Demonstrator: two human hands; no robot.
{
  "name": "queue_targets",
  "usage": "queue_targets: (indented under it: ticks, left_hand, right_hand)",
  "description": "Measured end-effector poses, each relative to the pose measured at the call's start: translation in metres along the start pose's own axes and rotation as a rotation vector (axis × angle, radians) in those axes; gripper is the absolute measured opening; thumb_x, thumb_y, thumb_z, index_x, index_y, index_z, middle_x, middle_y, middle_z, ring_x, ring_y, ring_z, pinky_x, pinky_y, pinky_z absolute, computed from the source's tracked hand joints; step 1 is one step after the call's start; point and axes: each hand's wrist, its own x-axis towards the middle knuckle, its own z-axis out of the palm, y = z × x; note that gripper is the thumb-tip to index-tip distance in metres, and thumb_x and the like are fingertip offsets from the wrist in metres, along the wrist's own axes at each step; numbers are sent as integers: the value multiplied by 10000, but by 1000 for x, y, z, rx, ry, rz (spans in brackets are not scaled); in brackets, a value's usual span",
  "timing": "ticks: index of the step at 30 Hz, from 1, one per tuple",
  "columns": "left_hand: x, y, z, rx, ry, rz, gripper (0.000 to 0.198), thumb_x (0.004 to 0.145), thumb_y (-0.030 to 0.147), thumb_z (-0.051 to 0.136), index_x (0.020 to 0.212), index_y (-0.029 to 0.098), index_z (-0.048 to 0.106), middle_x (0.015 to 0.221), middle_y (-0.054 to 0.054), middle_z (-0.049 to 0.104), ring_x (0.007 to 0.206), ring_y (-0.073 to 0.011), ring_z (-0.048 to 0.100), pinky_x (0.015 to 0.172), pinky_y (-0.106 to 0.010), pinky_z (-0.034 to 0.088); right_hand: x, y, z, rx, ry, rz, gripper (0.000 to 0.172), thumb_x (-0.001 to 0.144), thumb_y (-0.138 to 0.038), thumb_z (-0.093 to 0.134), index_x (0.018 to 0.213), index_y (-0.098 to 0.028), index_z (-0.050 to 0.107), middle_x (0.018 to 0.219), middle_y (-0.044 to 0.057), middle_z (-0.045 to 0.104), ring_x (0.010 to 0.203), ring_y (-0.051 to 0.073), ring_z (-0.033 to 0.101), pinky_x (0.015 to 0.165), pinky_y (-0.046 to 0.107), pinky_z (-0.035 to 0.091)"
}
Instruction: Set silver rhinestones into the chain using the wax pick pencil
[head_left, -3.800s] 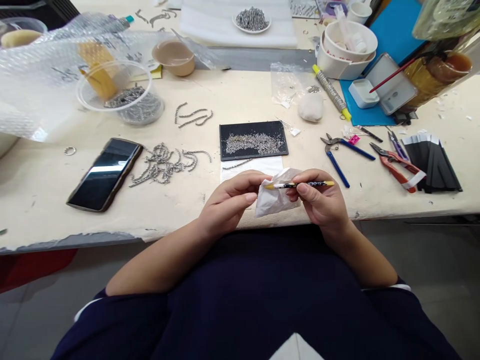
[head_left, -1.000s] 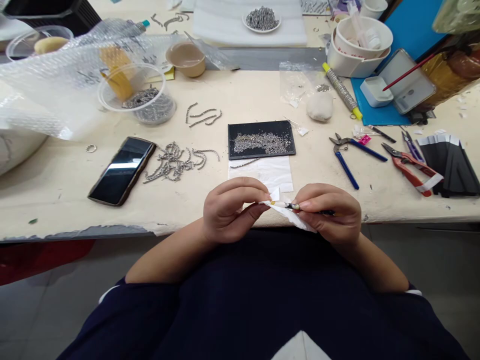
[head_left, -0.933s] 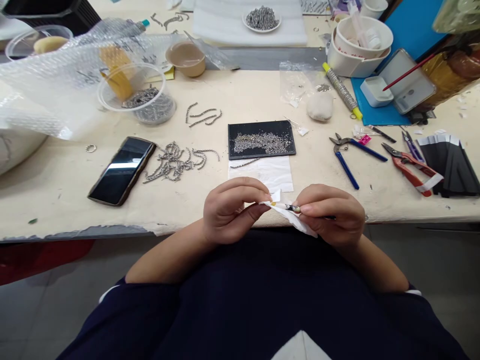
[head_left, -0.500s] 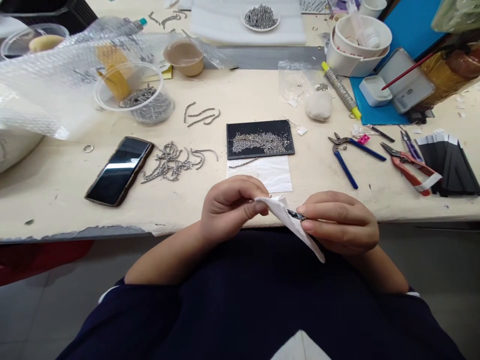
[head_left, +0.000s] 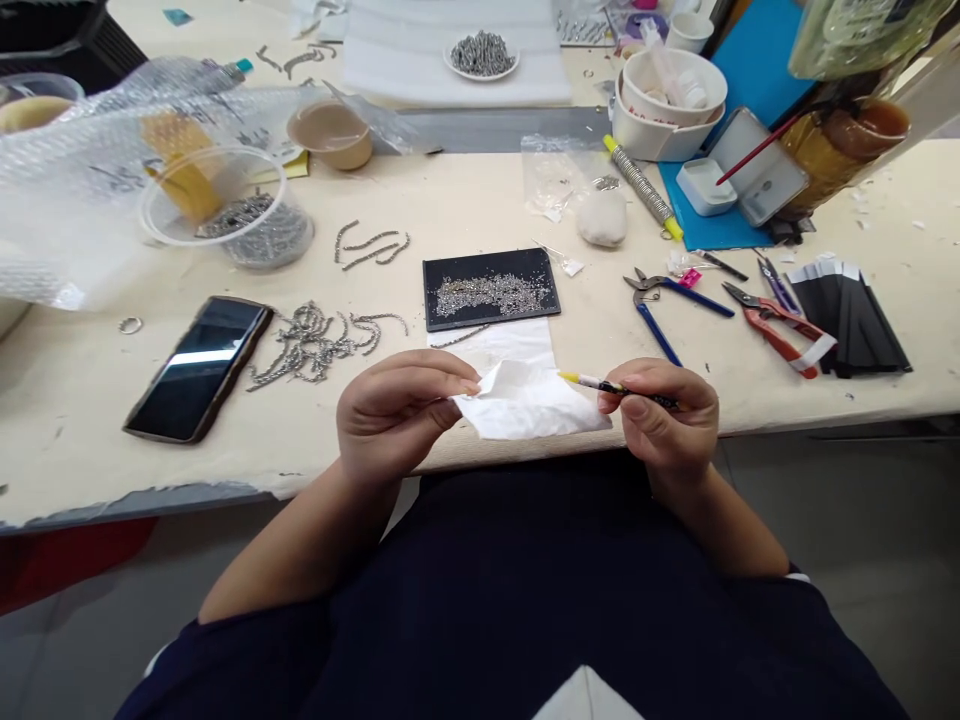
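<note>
The white tissue (head_left: pixel 529 405) is very light and soft, so take it by the corner, as your left hand (head_left: pixel 397 415) does, its grip pinching above the near edge of the worktop (head_left: pixel 750 400). Your right hand (head_left: pixel 660 420) pinches the slim yellow-tipped pen (head_left: pixel 600 384), which is thin and stiff; hold it on the dark barrel, away from the tip.

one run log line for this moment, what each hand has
left hand: white tissue | right hand: yellow-tipped black pen | nearby: black pad of silver beads
</note>
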Motion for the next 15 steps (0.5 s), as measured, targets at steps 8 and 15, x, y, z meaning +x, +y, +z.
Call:
queue_targets:
  ticks: [8,15]
  left_hand:
    - [11,14,8,121,-164,64,391,952,100,825,1249,352,870,1072,-41,889,914,-185,864,771,-218,713]
    - [18,20,17,180,-276,106,197,978,131,813,1126,247,870,1036,-69,883,862,-167,852,757,-185,697]
  right_hand:
    - [2,-5,-4,26,-123,38,261,888,-165,930,1103,-311,916,893,34,874,748,175,821,654,277,686]
    - [8,-15,-4,-33,-281,16,341,891,-69,875,1149,-291,902,969,57,882,832,189,842,721,282,698]
